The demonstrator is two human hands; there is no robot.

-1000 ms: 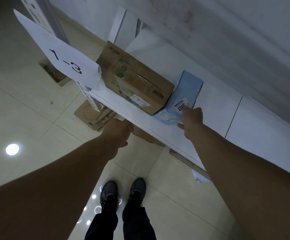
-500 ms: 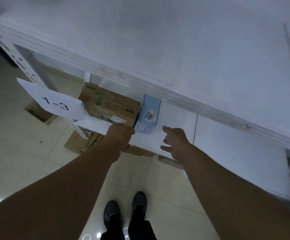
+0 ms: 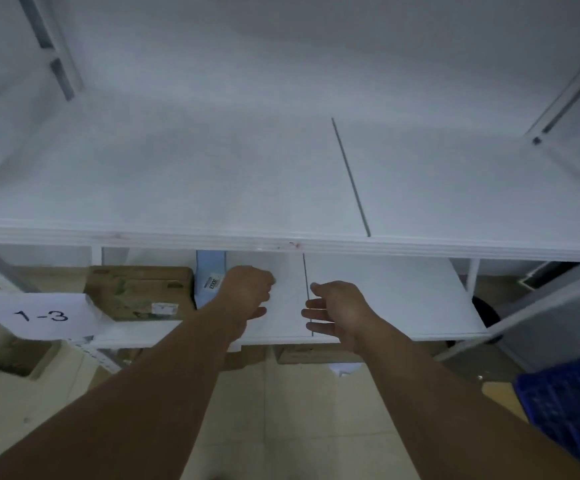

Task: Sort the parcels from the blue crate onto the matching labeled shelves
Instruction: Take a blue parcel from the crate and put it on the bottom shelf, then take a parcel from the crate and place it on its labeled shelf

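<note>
A light blue parcel [image 3: 206,276] with a white "3003" sticker stands on the lower white shelf [image 3: 385,299], next to a brown cardboard box [image 3: 139,292]. A paper label reading "1-3" [image 3: 39,315] hangs at that shelf's left end. My left hand [image 3: 247,294] hovers just right of the blue parcel, covering part of it; its fingers are loosely curled and hold nothing. My right hand [image 3: 338,311] floats over the shelf's front edge with relaxed, spread fingers, also holding nothing. A corner of the blue crate [image 3: 572,407] shows at the lower right.
A wide white upper shelf [image 3: 281,174] juts out above the lower one and hides its back. Shelf uprights [image 3: 56,64] stand at both sides. Flattened cardboard [image 3: 316,355] lies on the tiled floor under the shelf.
The view has lifted, so the upper shelf now fills the top. My right hand has come off the blue parcel and moved right; my left hand has shifted right, past the parcel.
</note>
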